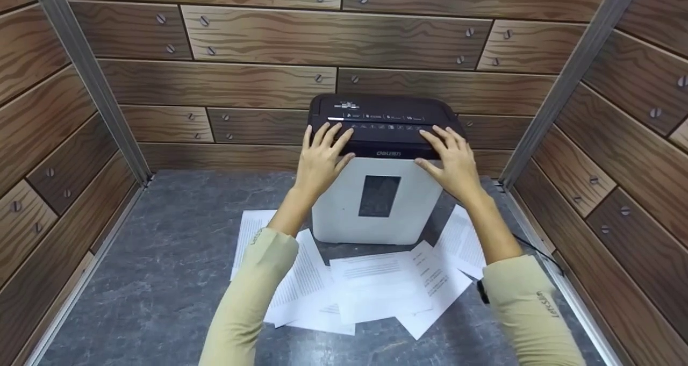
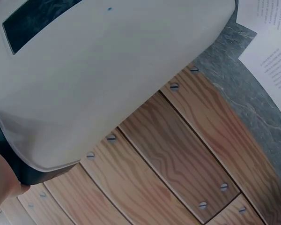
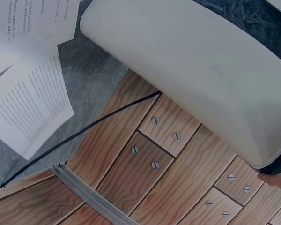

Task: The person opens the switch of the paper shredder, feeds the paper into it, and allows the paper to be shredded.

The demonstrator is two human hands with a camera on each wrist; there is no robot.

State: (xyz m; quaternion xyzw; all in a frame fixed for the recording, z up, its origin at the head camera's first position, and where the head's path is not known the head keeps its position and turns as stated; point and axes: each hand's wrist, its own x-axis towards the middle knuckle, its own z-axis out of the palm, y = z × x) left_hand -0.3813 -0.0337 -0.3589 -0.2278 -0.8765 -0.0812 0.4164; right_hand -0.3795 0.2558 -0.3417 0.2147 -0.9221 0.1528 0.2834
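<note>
1. Shredder stands upright on the gray table, in front of the plank-pattern back wall. White body, black lid.
2. Logo on the lid's front band reads "deli" plus Chinese characters, 得力 by the look of it.
3. Lid top has a white graphic near its back left, a line of small white specs and a row of icons. Specs too small to read reliably.
4. Left hand: fingers spread and extended on the lid's left part, thumb at the front edge. Nothing lifted.
5. Right hand: mirrors it on the right part, fingers spread, thumb at the front edge. Can't tell how hard either hand presses.
6. Dark window in the body front; right wrist view shows shreds behind it.
7. Printed sheets lie fanned and overlapping on the table before the shredder. Text lines visible; wording too small in the head view, Chinese characters on one sheet in the right wrist view.
8. Right sleeve carries lettering like "LetsSlim"; left sleeve shows "Lets", remainder unclear.
9. Black cord runs along the right side.
</note>
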